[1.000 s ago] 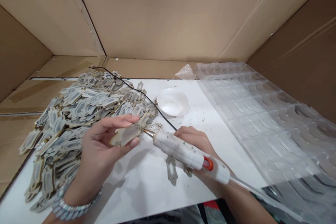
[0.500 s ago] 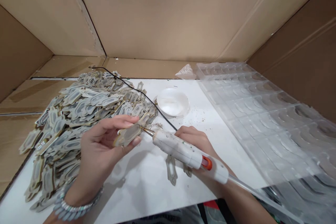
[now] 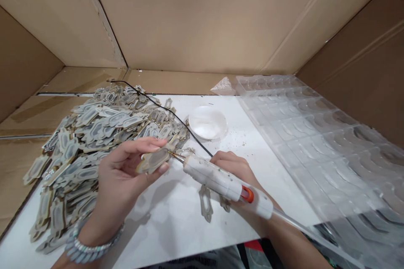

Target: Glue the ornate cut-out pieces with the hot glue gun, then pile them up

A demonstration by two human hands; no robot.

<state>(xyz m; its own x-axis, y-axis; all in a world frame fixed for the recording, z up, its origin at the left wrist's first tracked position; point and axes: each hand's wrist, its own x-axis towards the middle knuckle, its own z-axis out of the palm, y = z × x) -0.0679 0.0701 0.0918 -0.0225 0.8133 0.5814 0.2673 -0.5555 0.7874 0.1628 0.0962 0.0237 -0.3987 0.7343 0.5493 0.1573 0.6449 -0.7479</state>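
Observation:
Between the fingertips and thumb of my left hand [image 3: 126, 172] is a flat grey ornate tag [image 3: 154, 160] with a tan edge and an oval centre. My right hand [image 3: 233, 168] is wrapped round a white hot glue gun [image 3: 217, 178], its fingers partly hidden behind the barrel. A clear glue stick [image 3: 296, 222] runs out of the gun's back end. The metal nozzle [image 3: 177, 156] meets the tag's right end. Below the gun lies a similar grey piece [image 3: 206, 204] on the white board, with another partly hidden beside it.
A large heap of grey tags [image 3: 104, 128] covers the left side. A black cord [image 3: 164, 108] crosses over it to the gun. Behind the gun stands a white dish [image 3: 208, 122], near a small clear bag [image 3: 223, 86]. Clear compartment trays [image 3: 303, 126] fill the right. Cardboard walls [image 3: 195, 17] surround the board.
Almost nothing has moved. The glue gun's rear has shifted very slightly left and up, while its nozzle stays at the tag.

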